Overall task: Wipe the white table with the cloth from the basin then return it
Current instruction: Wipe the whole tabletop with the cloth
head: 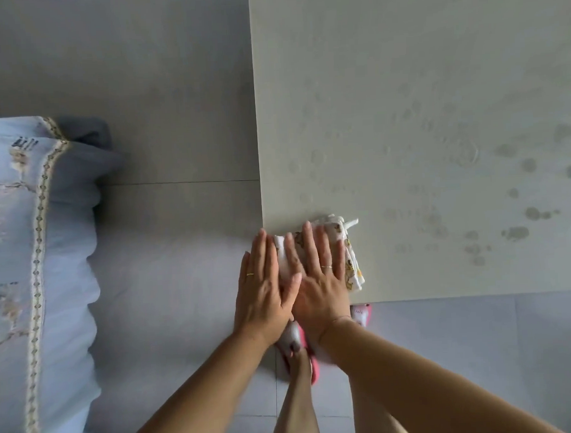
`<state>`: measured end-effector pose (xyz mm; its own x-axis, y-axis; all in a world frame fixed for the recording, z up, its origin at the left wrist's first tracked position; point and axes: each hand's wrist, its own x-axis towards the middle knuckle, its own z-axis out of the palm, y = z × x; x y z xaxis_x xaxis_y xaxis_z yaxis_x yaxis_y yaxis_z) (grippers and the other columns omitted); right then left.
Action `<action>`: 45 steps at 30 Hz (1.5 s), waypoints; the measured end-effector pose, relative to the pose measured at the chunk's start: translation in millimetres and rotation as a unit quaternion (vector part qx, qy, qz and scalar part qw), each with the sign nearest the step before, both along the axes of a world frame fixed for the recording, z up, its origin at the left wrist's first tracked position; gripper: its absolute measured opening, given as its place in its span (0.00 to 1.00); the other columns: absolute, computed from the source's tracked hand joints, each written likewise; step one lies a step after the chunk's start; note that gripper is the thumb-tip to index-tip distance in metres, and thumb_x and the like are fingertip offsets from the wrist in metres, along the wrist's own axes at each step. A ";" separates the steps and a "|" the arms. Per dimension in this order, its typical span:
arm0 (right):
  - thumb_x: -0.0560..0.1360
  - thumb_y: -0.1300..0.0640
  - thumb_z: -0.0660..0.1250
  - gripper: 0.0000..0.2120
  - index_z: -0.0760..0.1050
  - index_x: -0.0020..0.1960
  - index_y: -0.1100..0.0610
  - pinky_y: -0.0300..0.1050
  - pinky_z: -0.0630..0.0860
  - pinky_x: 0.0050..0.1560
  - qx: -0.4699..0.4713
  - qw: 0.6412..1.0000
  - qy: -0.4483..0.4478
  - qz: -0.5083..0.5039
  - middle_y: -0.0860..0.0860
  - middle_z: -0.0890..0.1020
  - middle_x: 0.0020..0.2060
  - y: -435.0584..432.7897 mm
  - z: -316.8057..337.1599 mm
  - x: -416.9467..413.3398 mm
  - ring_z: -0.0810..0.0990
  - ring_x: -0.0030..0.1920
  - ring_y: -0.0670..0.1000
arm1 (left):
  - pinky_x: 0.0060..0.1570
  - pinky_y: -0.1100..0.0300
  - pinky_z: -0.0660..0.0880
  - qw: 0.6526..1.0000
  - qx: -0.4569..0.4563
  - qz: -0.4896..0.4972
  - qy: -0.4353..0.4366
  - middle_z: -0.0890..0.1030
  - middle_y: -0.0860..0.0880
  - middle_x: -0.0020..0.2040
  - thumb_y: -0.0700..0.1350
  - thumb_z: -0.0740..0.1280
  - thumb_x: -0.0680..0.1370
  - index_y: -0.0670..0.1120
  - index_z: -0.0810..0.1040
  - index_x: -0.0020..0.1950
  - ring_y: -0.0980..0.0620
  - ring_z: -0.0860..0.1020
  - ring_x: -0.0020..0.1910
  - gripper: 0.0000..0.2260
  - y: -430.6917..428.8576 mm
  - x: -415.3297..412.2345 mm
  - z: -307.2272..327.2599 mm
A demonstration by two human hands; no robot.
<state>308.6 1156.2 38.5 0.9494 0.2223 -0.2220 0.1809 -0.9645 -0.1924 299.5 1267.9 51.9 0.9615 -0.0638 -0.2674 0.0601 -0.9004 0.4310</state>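
Cloth (351, 262) at white table (402, 80) corner, both hands flat: R hand (319, 280) on it, L hand (263, 289) at its left edge.

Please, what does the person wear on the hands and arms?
Both forearms are bare, no sleeves. The left hand has a thin gold ring on one finger; the right hand has a similar ring and seemingly a fine wrist chain.

Head camera looks straight down, close over table (402, 64).

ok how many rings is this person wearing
2: one gold ring on the left hand, a second ring on the right hand. Where the hands overlap, more could be hidden.
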 end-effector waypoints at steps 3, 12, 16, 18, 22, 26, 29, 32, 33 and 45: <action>0.74 0.38 0.54 0.30 0.60 0.74 0.48 0.67 0.50 0.72 -0.010 0.990 -0.030 0.138 0.53 0.58 0.75 -38.0 1.7 14.6 0.60 0.74 0.58 | 0.75 0.53 0.45 0.999 0.018 -0.014 0.023 0.47 0.44 0.78 0.65 0.42 0.78 0.42 0.45 0.76 0.49 0.48 0.77 0.35 7.9 -7.6 -3.5; 0.75 0.37 0.48 0.31 0.46 0.76 0.44 0.70 0.36 0.69 -0.012 0.998 -0.003 -0.064 0.51 0.45 0.76 -41.5 -0.6 51.8 0.44 0.77 0.56 | 0.75 0.52 0.38 0.995 -0.005 -0.039 0.092 0.33 0.46 0.76 0.77 0.50 0.68 0.44 0.28 0.73 0.53 0.39 0.77 0.52 9.0 -10.3 -15.3; 0.76 0.38 0.52 0.30 0.56 0.75 0.44 0.69 0.47 0.71 0.007 0.983 -0.030 0.179 0.51 0.54 0.76 -23.9 1.1 9.0 0.55 0.75 0.58 | 0.75 0.47 0.50 0.997 -0.020 -0.020 0.075 0.51 0.41 0.78 0.72 0.63 0.64 0.44 0.36 0.76 0.48 0.54 0.77 0.56 10.8 -16.2 -12.1; 0.76 0.41 0.52 0.28 0.55 0.75 0.42 0.68 0.49 0.71 -0.010 0.969 -0.045 0.241 0.50 0.58 0.76 -46.1 -1.1 30.7 0.58 0.75 0.56 | 0.75 0.51 0.46 0.995 -0.030 0.000 0.094 0.51 0.42 0.78 0.72 0.67 0.61 0.43 0.35 0.76 0.49 0.55 0.76 0.61 13.9 -21.6 -10.6; 0.78 0.43 0.51 0.26 0.55 0.75 0.42 0.65 0.42 0.72 -0.004 0.996 -0.042 0.077 0.51 0.56 0.76 -66.5 -3.8 67.1 0.55 0.76 0.56 | 0.74 0.51 0.44 0.996 -0.033 0.020 0.083 0.46 0.44 0.78 0.71 0.71 0.59 0.46 0.28 0.74 0.51 0.51 0.76 0.65 20.4 -24.7 -10.7; 0.74 0.44 0.56 0.30 0.55 0.76 0.44 0.67 0.41 0.71 0.008 0.995 -0.034 0.095 0.52 0.56 0.76 -22.0 -4.3 10.8 0.53 0.76 0.58 | 0.74 0.50 0.46 0.996 -0.029 0.032 0.081 0.47 0.44 0.77 0.68 0.73 0.60 0.41 0.35 0.75 0.49 0.54 0.76 0.63 20.9 -21.7 -6.1; 0.75 0.42 0.57 0.30 0.54 0.76 0.44 0.68 0.49 0.72 0.010 0.969 -0.036 0.245 0.49 0.56 0.76 -25.0 -6.8 -11.9 0.51 0.76 0.57 | 0.73 0.49 0.50 0.996 -0.022 0.040 0.083 0.50 0.45 0.76 0.64 0.76 0.59 0.38 0.41 0.75 0.49 0.56 0.76 0.61 18.6 -29.0 -0.8; 0.76 0.41 0.56 0.29 0.57 0.75 0.44 0.67 0.54 0.70 0.002 0.948 -0.059 0.313 0.50 0.60 0.75 -44.2 -6.5 33.7 0.57 0.75 0.57 | 0.72 0.48 0.49 0.994 -0.031 0.053 0.086 0.46 0.46 0.76 0.65 0.76 0.59 0.41 0.37 0.75 0.63 0.40 0.73 0.64 13.6 -32.7 4.8; 0.76 0.43 0.56 0.28 0.58 0.75 0.44 0.66 0.54 0.70 -0.002 0.957 -0.067 0.283 0.51 0.61 0.75 -49.1 -5.6 57.9 0.59 0.75 0.57 | 0.73 0.49 0.47 0.994 -0.040 0.054 0.087 0.44 0.48 0.76 0.64 0.76 0.59 0.43 0.35 0.75 0.65 0.37 0.72 0.64 11.3 -30.5 6.2; 0.78 0.43 0.49 0.27 0.52 0.76 0.44 0.65 0.50 0.71 -0.018 0.953 -0.048 0.300 0.51 0.57 0.76 -59.2 -4.4 122.9 0.55 0.76 0.57 | 0.74 0.47 0.40 0.999 0.014 0.037 0.029 0.46 0.44 0.78 0.73 0.54 0.69 0.41 0.43 0.77 0.45 0.48 0.77 0.49 -4.7 13.2 4.3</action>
<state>431.5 1097.0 34.1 0.6698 0.7254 -0.1587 0.7170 -0.6874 -0.1159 312.6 1263.2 56.2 0.9460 0.0161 -0.3237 0.1519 -0.9043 0.3989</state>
